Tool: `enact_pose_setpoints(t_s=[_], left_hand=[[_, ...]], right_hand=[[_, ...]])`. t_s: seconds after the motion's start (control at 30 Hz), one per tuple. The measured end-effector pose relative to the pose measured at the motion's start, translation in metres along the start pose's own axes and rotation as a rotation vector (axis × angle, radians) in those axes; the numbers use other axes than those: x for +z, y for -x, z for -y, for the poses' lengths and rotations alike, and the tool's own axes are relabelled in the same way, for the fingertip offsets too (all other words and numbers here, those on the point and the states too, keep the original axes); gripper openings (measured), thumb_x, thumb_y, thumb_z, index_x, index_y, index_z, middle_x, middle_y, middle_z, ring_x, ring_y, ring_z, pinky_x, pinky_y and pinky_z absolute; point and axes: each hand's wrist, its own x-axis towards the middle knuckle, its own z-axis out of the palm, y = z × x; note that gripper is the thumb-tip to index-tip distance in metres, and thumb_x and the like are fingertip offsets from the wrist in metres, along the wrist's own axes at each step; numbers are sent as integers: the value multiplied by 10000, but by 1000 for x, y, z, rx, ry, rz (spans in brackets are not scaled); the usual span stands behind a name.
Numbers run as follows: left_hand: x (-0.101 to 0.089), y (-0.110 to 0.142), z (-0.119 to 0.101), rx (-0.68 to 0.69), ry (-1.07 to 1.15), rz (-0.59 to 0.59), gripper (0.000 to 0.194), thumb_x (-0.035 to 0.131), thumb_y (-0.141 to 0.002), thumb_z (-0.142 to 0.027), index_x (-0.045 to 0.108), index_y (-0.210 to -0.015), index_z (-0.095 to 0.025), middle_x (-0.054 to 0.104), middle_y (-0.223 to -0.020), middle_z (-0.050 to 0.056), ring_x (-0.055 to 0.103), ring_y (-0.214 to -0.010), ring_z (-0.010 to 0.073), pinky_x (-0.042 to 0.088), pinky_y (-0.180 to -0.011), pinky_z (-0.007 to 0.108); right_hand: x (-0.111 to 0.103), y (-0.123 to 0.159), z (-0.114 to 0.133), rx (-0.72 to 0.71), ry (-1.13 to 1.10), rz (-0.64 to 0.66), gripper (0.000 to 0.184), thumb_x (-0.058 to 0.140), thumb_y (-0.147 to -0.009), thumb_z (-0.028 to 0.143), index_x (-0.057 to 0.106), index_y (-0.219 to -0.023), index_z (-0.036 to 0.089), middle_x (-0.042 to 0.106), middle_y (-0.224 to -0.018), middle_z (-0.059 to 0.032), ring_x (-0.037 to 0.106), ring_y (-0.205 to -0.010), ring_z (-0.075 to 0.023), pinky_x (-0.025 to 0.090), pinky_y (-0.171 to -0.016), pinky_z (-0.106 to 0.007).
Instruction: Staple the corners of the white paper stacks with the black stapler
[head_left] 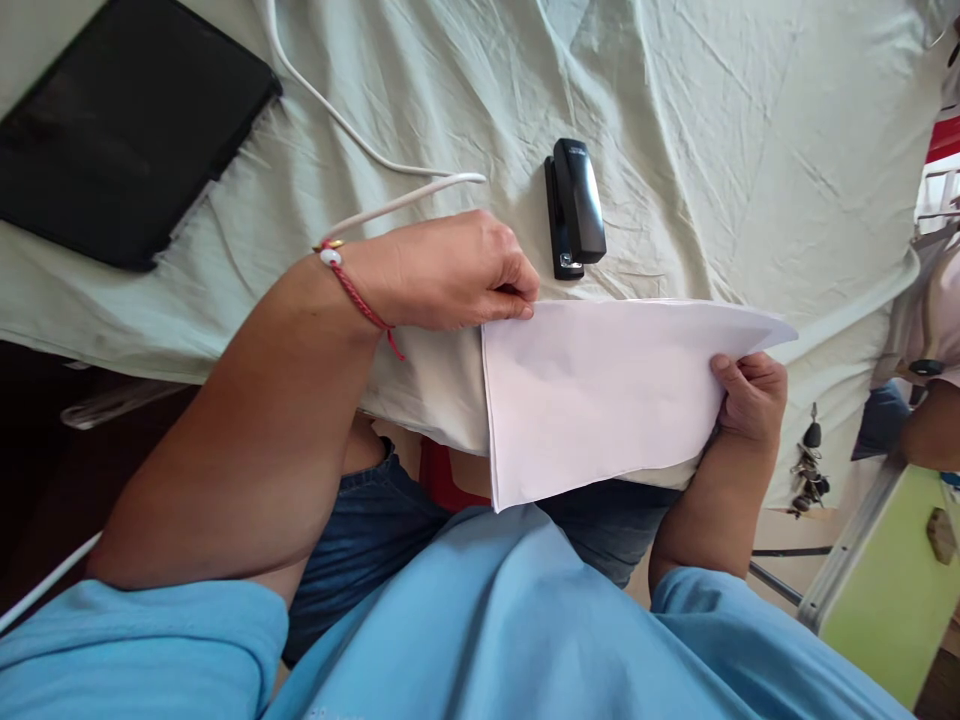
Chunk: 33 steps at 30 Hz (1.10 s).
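Observation:
Several white sheets of paper (600, 390) lie together in a stack, held between my two hands over the front edge of the cloth. My left hand (472, 270) pinches the stack's far left corner between thumb and fingers. At the right side, my right hand (752, 393) grips the sheets with its thumb on top and the fingers partly hidden. The far right corner of the paper bends and fans out slightly. Just beyond the paper's far edge stands a black stapler (579, 205), apart from both hands.
A pale green wrinkled cloth (697, 150) covers the table. At the far left lies a flat black device (135, 120). A white cable (360, 140) runs across the cloth behind my left wrist. Keys (810, 470) lie at the right, near a green panel (892, 590).

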Motion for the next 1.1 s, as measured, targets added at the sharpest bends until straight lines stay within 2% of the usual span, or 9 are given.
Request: enact_pose_setpoints(t_s=[0.2,0.3,0.4,0.57,0.7,0.8,0.97,1.1], left_hand=[[2,-1,3,23,-20,-9,285,580,-967,-316,833,-848,-260,731,-691,-4,669,-774,170,451,-800,288],[3,-3,2,-2,-32,15,287,571,-964,-317,820,-839,-251,726,-702,0,682,-799,175,457,-822,288],[3,-5,2,-101,-42,23,285,574,-959,-335,825,-876,-226,745,-764,9,708,-861,190,471,-877,298],[8,-7,9,-231,-34,-73,305,595,-943,-373,855,-998,-225,789,-868,25,736,-953,222,499,-925,319],[15,-9,15,-206,-11,-183,284,597,-937,-359,851,-992,-244,783,-803,24,724,-896,230,516,-856,326],[22,-14,14,-220,-6,-282,290,589,-940,-340,835,-1061,-246,789,-817,30,720,-895,241,526,-840,341],[31,-26,3,-297,-21,-386,385,551,-978,-285,740,-1311,-251,821,-971,45,734,-1028,267,530,-955,378],[32,-31,-6,-371,-8,-402,479,545,-992,-234,618,-1465,-216,824,-1015,49,734,-1007,254,530,-938,373]], right_hand=[[0,2,1,7,36,67,447,1017,-659,509,855,-900,168,795,-827,-48,604,-684,-153,484,-640,-299],[4,2,3,-56,81,34,434,972,-717,547,853,-897,170,764,-807,-32,567,-696,-145,467,-654,-292],[8,0,5,-111,124,-26,437,934,-750,572,827,-864,165,713,-769,-16,526,-694,-137,427,-640,-282],[11,-3,7,-95,146,-82,465,950,-719,583,772,-834,169,655,-720,5,467,-659,-122,374,-610,-283],[10,-5,6,-123,193,-117,466,933,-746,589,763,-850,168,631,-706,16,455,-661,-117,362,-619,-287],[8,-7,5,-140,254,-146,461,909,-765,594,755,-847,167,607,-684,32,435,-654,-108,356,-627,-287],[7,-9,5,-128,213,-176,424,920,-759,544,756,-852,164,609,-691,34,449,-667,-106,365,-634,-280],[7,-10,5,-108,158,-205,437,935,-721,530,756,-843,151,634,-725,19,475,-678,-112,388,-640,-287]])
